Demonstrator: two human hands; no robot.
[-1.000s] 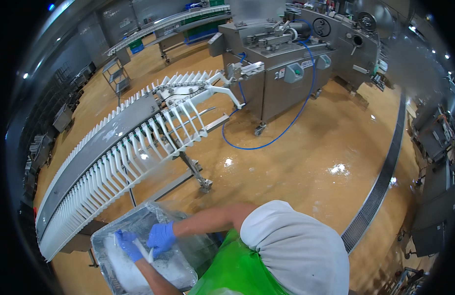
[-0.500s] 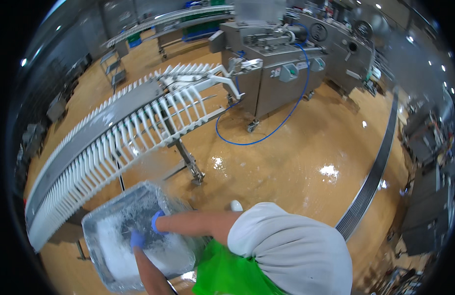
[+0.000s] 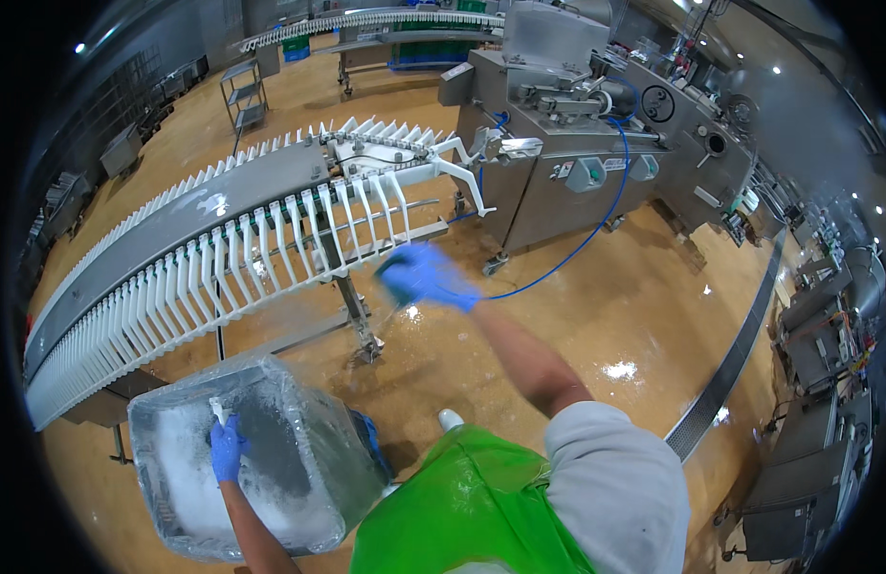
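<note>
My right hand (image 3: pixel 430 275), in a blue glove and blurred by motion, is raised close to the front of the conveyor's white hooked arms (image 3: pixel 299 222). Its fingers are closed on a dark green scrubbing pad (image 3: pixel 395 278). Lower on the left, my left hand (image 3: pixel 230 450), also gloved in blue, is over a grey tub (image 3: pixel 314 426) lined with clear plastic. It grips a small white piece (image 3: pixel 219 411) that sticks up past the fingers; its exact kind is not clear. White foam (image 3: pixel 180 459) and water fill the tub.
A steel machine (image 3: pixel 558 143) with a blue hose (image 3: pixel 582 249) on the floor stands beyond the conveyor. A long floor drain (image 3: pixel 735 349) runs along the right, next to more steel equipment (image 3: pixel 797 440). The tan floor (image 3: pixel 529 335) is wet and shiny.
My right hand has come out of the foamy tub and moved up and right to the conveyor with the pad. My left hand has shifted slightly left and up, and its white piece now shows.
</note>
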